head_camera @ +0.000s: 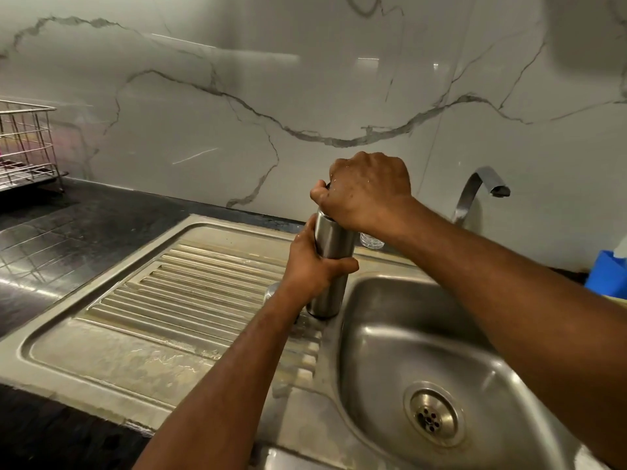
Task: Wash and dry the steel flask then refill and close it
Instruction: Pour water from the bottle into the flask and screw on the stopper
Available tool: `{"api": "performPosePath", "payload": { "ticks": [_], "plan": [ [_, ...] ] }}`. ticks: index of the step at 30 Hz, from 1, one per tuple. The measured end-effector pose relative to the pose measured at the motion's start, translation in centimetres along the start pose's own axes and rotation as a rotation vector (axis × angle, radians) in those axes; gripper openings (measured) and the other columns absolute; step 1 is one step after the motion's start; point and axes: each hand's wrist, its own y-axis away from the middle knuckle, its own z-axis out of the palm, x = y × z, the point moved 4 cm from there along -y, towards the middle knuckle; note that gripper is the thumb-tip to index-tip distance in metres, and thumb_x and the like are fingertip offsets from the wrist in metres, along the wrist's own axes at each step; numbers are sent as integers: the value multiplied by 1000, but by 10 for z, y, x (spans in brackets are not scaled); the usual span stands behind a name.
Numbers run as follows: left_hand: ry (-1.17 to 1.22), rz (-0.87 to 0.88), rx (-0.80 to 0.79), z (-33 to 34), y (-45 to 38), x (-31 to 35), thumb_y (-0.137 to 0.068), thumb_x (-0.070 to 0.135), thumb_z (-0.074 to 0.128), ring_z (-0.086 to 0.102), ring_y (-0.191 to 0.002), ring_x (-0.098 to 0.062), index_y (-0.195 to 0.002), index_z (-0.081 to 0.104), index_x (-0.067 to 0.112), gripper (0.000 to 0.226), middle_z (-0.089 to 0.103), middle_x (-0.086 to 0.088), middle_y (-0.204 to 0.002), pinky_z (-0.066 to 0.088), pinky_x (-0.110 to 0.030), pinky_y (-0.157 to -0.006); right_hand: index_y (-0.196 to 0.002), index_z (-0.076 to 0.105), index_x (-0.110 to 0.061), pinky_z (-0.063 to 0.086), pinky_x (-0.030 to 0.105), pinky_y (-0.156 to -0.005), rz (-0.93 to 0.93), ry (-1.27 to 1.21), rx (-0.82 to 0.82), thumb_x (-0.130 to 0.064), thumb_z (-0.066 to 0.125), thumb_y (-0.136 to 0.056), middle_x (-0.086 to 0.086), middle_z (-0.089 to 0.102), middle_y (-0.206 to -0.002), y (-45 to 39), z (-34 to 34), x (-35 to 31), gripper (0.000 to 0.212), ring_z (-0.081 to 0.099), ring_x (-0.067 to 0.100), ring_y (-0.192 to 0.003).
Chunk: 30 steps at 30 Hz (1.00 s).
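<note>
— Head view, the item first?
— A brushed steel flask (pixel 328 266) is seen upright, cylindrical, its base set on the ribbed drainboard (pixel 190 283) at the edge of the sink basin (pixel 400 340).

— Surroundings, relative to the flask?
— A tap (pixel 475 195) is noted behind and to its right, a wire rack (pixel 27 144) far to its left on the dark counter (pixel 68 232), and a veined marble wall (pixel 237 96) behind.

— The hands?
— The body is grasped mid-height by the left hand (pixel 312 266), fingers wrapped round it. The top is covered by the right hand (pixel 366 191), clenched over a dark cap (pixel 327 185) that is barely visible.
</note>
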Motion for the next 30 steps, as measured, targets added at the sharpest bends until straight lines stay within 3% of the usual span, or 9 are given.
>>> {"api": "performPosePath", "payload": {
  "ticks": [2,5,8,10,13,24,27,30],
  "plan": [
    [-28,20,15,-1,0,1,-71,14,95,61,-86,-1,-124,45,38,76,59,19,-101,46,0,-56,-86,64,-19,37,33,-66,-102,-31,-24,-62,38,-101,-2,51,-67,-3,0,3,52,46,13,-60],
    [-66,30,-4,-2,-2,1,-71,16,95,65,-90,-6,-123,49,36,72,62,16,-103,46,-1,-58,-104,61,-20,43,27,-60,-492,-25,-25,-65,29,-104,-2,61,-79,-5,1,8,56,53,12,-62],
    [-99,42,-29,0,-4,1,-70,20,95,67,-93,-9,-125,49,36,73,63,16,-104,49,-5,-57,-103,63,-22,27,17,-54,-672,-19,26,-53,29,-109,-3,59,-78,0,7,9,47,49,10,-59],
    [-94,34,-25,2,-4,1,-70,22,95,64,-91,-6,-127,45,39,77,60,19,-105,47,-4,-55,-93,64,-21,30,19,-54,-577,-88,66,-47,34,-109,-4,56,-72,1,9,9,43,48,11,-58],
    [-87,38,1,4,-2,0,-69,21,96,64,-87,-3,-128,45,39,79,60,20,-104,47,-3,-54,-84,58,-22,45,28,-61,-450,-121,80,-41,40,-108,-6,53,-69,3,8,7,35,51,14,-59],
    [-46,15,37,2,-3,-3,-70,16,96,64,-89,-3,-132,47,34,81,63,15,-107,51,-11,-72,-82,56,-18,42,32,-66,-197,-93,17,-34,53,-100,2,61,-78,-3,5,-11,24,60,18,-70],
    [-101,42,9,-1,-3,0,-69,24,97,62,-87,3,-129,43,40,83,59,21,-105,47,-5,-66,-87,58,-17,42,30,-67,-144,-178,-4,-43,52,-102,2,63,-81,-3,8,-5,31,59,17,-72],
    [-122,60,-22,-7,-3,1,-68,30,99,59,-92,7,-137,44,38,88,58,23,-109,44,-6,-72,-96,60,-17,47,29,-70,-4,-389,-34,-67,63,-91,0,63,-88,0,10,6,51,61,17,-80]
  ]
}}
